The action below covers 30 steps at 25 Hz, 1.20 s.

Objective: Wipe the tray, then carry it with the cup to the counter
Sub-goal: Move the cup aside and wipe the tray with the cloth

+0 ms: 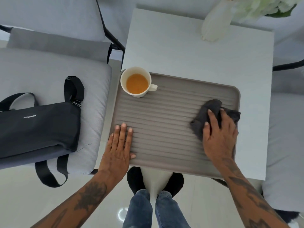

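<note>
A grey ribbed tray (164, 122) lies on a small white table (189, 51), its near edge overhanging the table. A cream cup (137, 82) with orange liquid stands upright in the tray's far left corner, handle pointing right. My left hand (117, 148) lies flat on the tray's near left part, fingers together, holding nothing. My right hand (218, 134) presses a crumpled dark grey cloth (205, 116) onto the tray's right side, near the right rim.
A black bag (37, 127) with straps lies on a light grey cushioned seat (49, 73) to the left. A white vase (215, 25) with white flowers stands at the table's far right. Another grey seat (286, 129) sits at the right. My legs and dark shoes show below the tray.
</note>
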Tool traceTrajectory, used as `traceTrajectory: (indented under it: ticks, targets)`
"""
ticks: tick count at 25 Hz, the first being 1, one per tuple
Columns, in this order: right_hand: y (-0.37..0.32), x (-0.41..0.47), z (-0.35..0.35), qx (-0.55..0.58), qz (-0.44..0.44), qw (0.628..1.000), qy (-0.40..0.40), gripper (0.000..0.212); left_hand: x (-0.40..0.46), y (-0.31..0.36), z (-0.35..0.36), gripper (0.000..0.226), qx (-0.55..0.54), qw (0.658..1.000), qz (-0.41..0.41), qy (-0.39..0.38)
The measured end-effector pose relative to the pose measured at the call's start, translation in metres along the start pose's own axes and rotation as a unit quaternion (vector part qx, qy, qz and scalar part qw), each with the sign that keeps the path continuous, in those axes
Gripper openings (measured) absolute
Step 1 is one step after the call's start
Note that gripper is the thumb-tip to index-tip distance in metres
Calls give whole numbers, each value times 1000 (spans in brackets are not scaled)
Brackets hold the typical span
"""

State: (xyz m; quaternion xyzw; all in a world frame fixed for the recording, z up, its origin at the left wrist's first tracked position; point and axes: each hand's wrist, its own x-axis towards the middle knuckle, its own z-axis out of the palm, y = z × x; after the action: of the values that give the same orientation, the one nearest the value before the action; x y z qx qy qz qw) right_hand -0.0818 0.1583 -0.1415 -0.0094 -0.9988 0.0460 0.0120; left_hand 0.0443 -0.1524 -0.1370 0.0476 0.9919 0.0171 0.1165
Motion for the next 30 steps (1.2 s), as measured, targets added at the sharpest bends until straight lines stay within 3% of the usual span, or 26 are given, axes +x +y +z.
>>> traceTrajectory:
  ticks: [3,8,12,16,19,25,30]
  targets:
    - [-41,5,15,4,43,999,20,48,0,-1,4,69,5,1000,6,1]
    - [-139,24,27,83,-129,988,-2,46,0,-2,5,71,18,999,1,-27]
    - [-111,34,24,57,-172,983,-30,43,1,-1,4,72,15,999,-4,-33]
    - [-25,33,13,12,-57,998,-33,49,0,-1,5,72,13,1000,-8,-13]
    - [-32,35,9,12,-8,999,-41,52,0,-2,7,71,14,1000,-5,-8]
    - [-142,59,14,19,-237,970,-45,58,-1,-1,9,65,14,1000,-10,-8]
    - [-107,74,13,-26,-295,953,-68,51,-1,0,7,71,1,1000,-14,-10]
